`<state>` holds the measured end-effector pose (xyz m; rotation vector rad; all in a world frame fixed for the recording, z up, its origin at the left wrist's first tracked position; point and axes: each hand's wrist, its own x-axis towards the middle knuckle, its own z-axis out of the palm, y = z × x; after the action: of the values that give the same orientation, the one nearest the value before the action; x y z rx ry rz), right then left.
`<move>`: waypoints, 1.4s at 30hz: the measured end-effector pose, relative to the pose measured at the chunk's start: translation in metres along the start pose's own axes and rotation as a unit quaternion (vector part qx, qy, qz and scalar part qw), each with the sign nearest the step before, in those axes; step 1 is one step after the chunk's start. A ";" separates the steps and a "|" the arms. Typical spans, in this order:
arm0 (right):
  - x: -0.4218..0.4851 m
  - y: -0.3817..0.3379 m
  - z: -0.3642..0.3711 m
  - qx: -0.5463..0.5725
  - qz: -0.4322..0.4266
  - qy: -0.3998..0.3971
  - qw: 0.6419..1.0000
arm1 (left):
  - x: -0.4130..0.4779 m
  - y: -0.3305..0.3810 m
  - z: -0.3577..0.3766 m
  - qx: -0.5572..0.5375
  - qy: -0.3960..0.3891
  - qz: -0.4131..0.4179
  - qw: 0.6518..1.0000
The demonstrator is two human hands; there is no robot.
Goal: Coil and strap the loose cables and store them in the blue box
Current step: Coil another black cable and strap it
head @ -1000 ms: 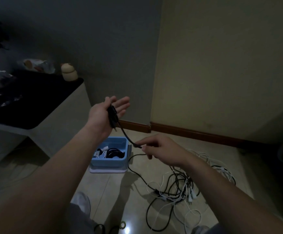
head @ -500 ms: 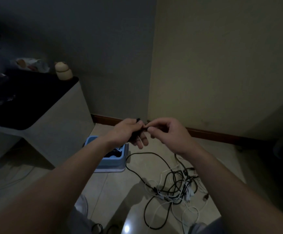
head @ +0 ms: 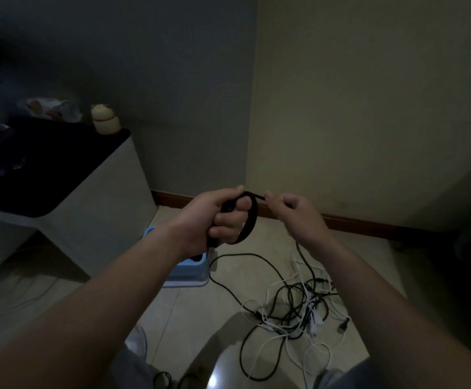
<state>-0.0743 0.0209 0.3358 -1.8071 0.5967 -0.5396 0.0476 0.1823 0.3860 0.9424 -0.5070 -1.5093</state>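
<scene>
My left hand (head: 217,220) grips a black cable (head: 252,220) that curves in a loop round its fingers. My right hand (head: 298,217) pinches the same cable just right of the loop, at chest height. From my right hand the cable hangs down to a tangle of black and white loose cables (head: 298,307) on the tiled floor. The blue box (head: 192,269) sits on the floor below my left forearm, which hides most of it.
A white cabinet with a black top (head: 68,192) stands at the left, with a small beige jar (head: 105,120) and wrapped items on it. Two walls meet in a corner ahead, with a brown skirting board (head: 369,224). More dark cable lies by my knees (head: 172,380).
My left hand dropped from an open raised palm and closed on the cable. My right hand came up beside it, and a loop of cable now runs round my left fingers.
</scene>
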 end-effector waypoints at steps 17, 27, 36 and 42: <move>-0.016 -0.002 0.022 -0.021 0.039 -0.268 0.962 | -0.012 0.023 -0.028 -0.230 0.189 0.173 0.939; -0.025 -0.010 0.030 -0.123 0.026 -0.279 0.952 | -0.008 0.025 -0.049 -0.055 0.309 0.243 0.918; -0.026 -0.021 0.026 0.033 -0.030 -0.199 0.979 | 0.013 -0.011 -0.030 0.364 0.266 0.159 0.878; -0.019 -0.022 0.012 0.069 -0.087 -0.158 0.981 | 0.008 -0.017 -0.021 0.414 0.167 0.051 0.893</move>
<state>-0.0781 0.0479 0.3518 -1.7738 0.1801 -0.3873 0.0541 0.1817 0.3584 1.7652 -0.9593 -0.9763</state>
